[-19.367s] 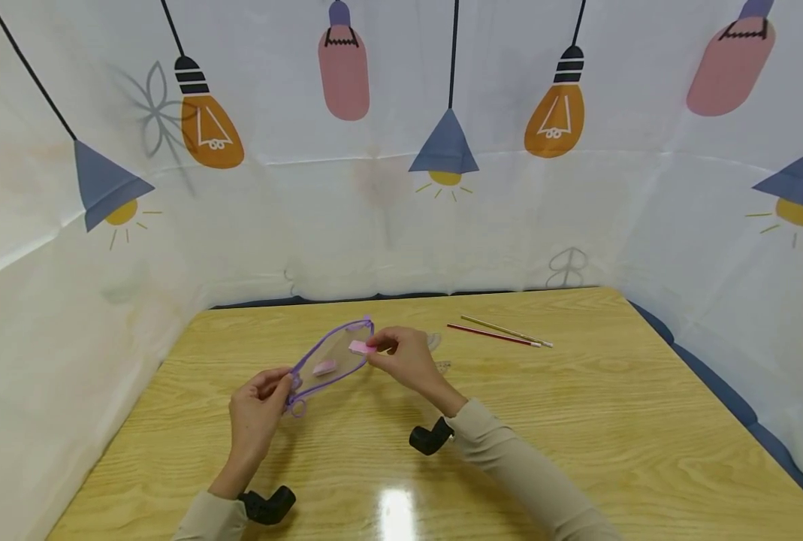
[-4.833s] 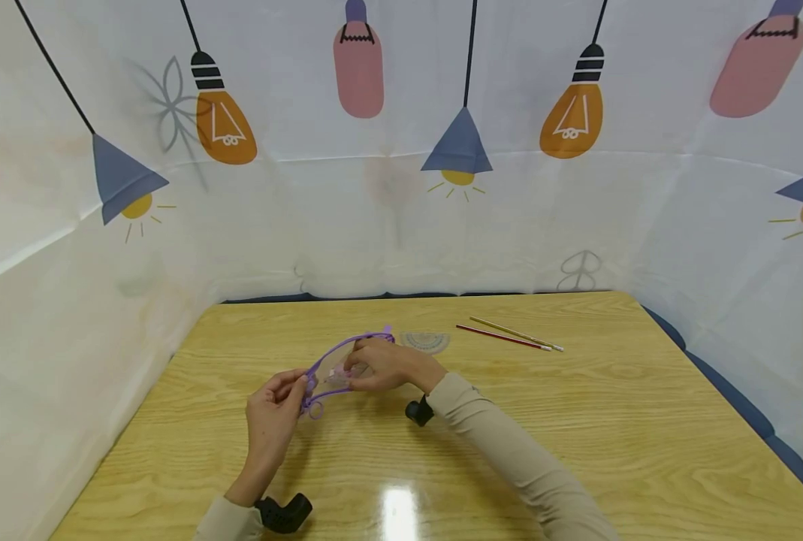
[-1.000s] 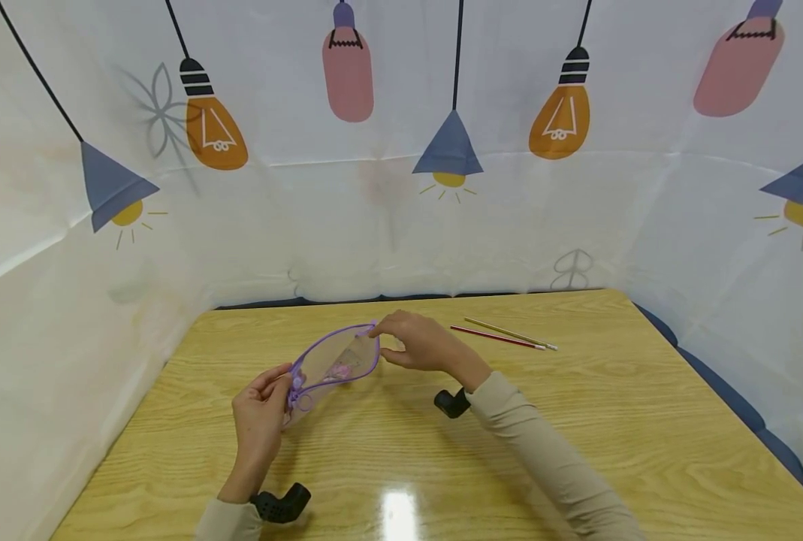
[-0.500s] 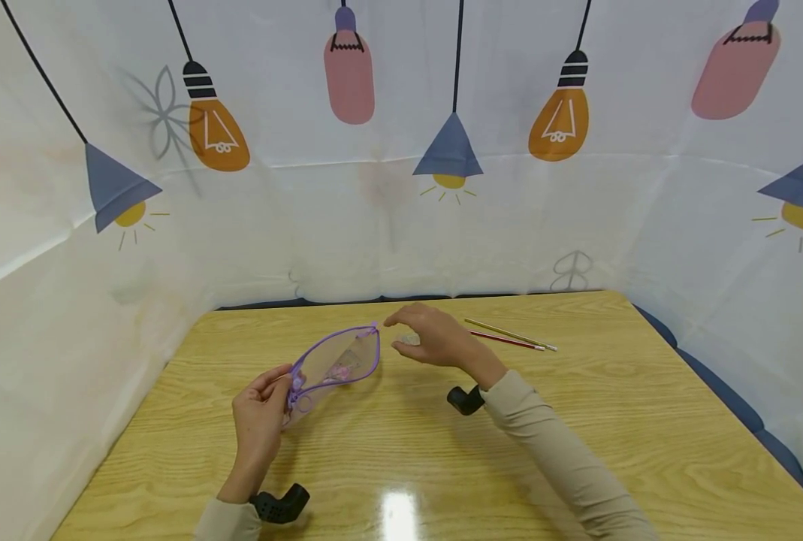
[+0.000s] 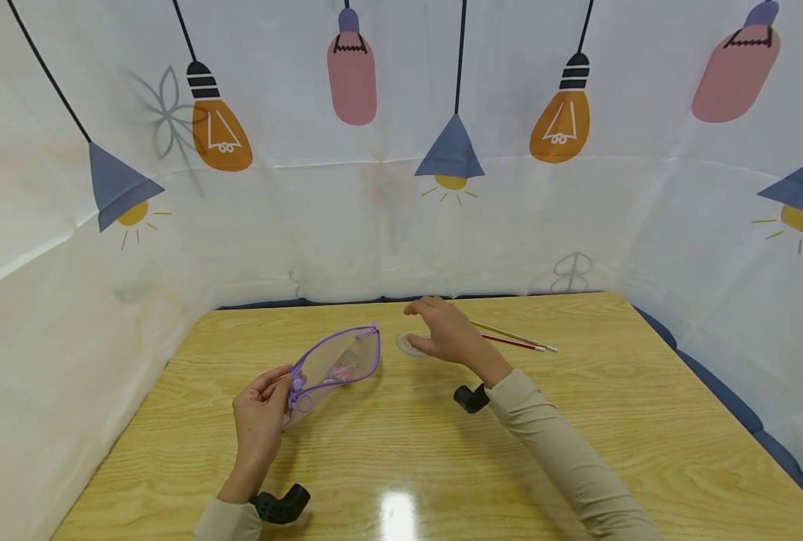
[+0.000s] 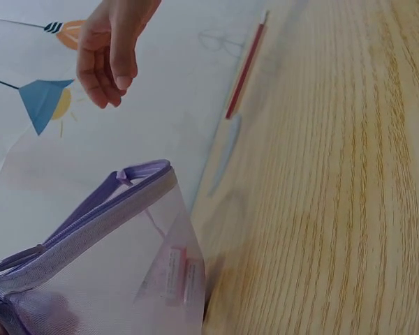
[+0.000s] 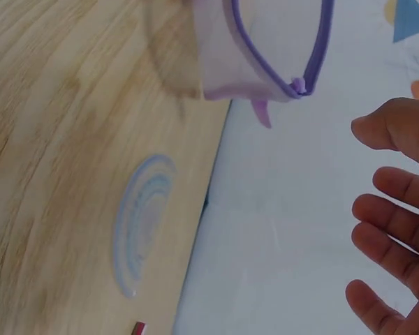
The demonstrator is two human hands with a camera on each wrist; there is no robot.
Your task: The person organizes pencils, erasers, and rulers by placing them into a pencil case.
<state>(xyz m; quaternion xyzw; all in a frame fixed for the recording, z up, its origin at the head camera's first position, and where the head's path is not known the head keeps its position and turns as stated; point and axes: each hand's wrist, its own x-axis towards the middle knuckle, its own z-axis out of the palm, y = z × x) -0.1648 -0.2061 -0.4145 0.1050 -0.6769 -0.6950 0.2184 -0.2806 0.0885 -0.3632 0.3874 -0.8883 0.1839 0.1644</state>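
My left hand (image 5: 258,409) pinches the near left end of a see-through mesh zip pouch (image 5: 313,353) with purple trim, its mouth spread wide. Two pink-and-white erasers (image 6: 173,276) lie at the bottom of the pouch, seen through the mesh in the left wrist view. A clear, triangle-shaped piece (image 5: 348,362) leans beside them. To the right of the pouch, my right hand (image 5: 450,330) hovers with fingers spread and loosely bent, holding nothing. Below it a clear protractor (image 7: 143,223) lies flat on the table, partly hidden by the hand in the head view.
A gold pencil (image 5: 516,335) and a red pencil (image 5: 519,343) lie side by side on the wooden table (image 5: 577,436), right of my right hand, partly covered by it. A white cloth (image 5: 387,225) printed with lamps stands behind the table.
Earlier my right hand held a pink eraser at the pouch, later reached into its mouth. The clear piece on the table went into the pouch. Since then the hand has moved right, over the protractor.
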